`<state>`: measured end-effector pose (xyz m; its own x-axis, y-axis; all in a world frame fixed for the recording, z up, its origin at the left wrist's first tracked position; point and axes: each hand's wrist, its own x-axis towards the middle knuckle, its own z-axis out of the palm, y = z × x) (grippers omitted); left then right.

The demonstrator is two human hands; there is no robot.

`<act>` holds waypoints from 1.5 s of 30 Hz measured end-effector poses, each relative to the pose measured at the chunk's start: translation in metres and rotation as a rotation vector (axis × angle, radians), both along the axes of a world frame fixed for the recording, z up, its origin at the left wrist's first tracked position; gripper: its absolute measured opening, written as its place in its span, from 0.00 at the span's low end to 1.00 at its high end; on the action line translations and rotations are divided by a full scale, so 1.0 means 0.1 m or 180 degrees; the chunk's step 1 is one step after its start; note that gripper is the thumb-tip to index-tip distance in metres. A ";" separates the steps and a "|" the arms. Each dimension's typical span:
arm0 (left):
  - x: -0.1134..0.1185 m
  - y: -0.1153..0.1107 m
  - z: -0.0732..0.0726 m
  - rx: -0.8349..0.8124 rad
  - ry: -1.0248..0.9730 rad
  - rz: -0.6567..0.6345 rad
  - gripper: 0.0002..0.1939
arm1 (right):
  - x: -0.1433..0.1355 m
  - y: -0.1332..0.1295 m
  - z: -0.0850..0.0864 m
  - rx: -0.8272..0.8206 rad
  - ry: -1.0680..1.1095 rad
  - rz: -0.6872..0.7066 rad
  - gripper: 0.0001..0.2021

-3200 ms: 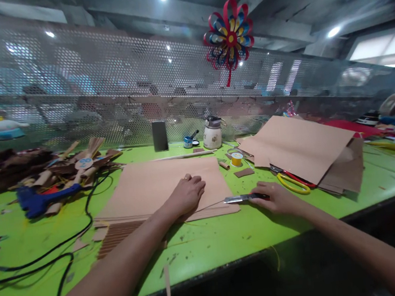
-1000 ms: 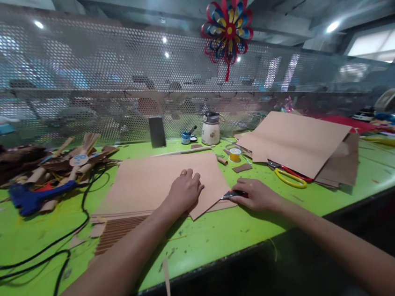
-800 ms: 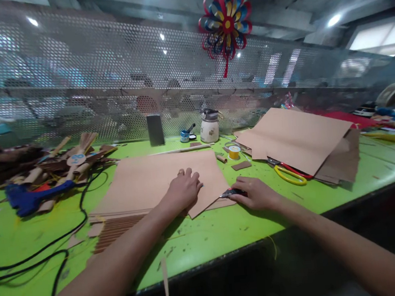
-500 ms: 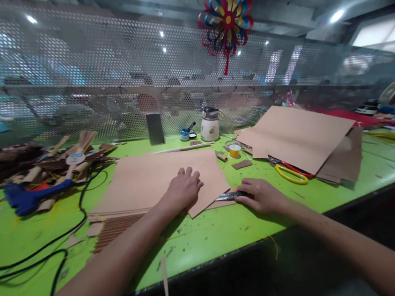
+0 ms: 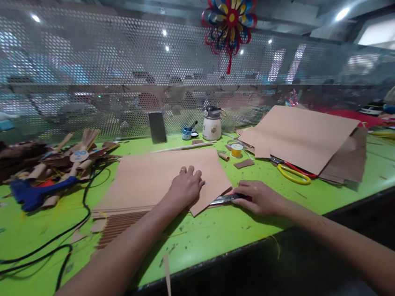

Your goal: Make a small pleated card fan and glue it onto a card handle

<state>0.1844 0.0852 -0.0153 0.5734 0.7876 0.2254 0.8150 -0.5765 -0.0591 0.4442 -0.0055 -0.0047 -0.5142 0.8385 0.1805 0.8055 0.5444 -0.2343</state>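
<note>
Knife slid left | right hand grip, apparently | cardboard edge

Green table, perforated metal screen, ceiling lights.

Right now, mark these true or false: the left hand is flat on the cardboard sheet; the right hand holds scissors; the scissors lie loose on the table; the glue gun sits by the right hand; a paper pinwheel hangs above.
1. The left hand lies flat on the cardboard sheet. True.
2. The right hand holds scissors. False: it grips a utility knife at the sheet's near edge.
3. The yellow-handled scissors lie loose on the green table. True.
4. The blue glue gun sits by the right hand. False: it lies far left.
5. A paper pinwheel hangs above. True.
</note>
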 end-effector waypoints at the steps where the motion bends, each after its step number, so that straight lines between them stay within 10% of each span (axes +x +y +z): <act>1: 0.00 0.00 0.01 -0.0008 0.0006 0.0005 0.14 | -0.01 0.00 0.01 -0.0013 0.0006 0.0002 0.16; 37: 0.00 -0.01 0.02 -0.0006 -0.0023 0.0062 0.15 | -0.46 0.01 0.15 -0.0146 0.0002 0.0387 0.15; 45: 0.01 0.00 0.00 -0.0073 -0.0114 0.0058 0.15 | -0.05 -0.17 0.13 -0.0035 0.0280 0.0103 0.14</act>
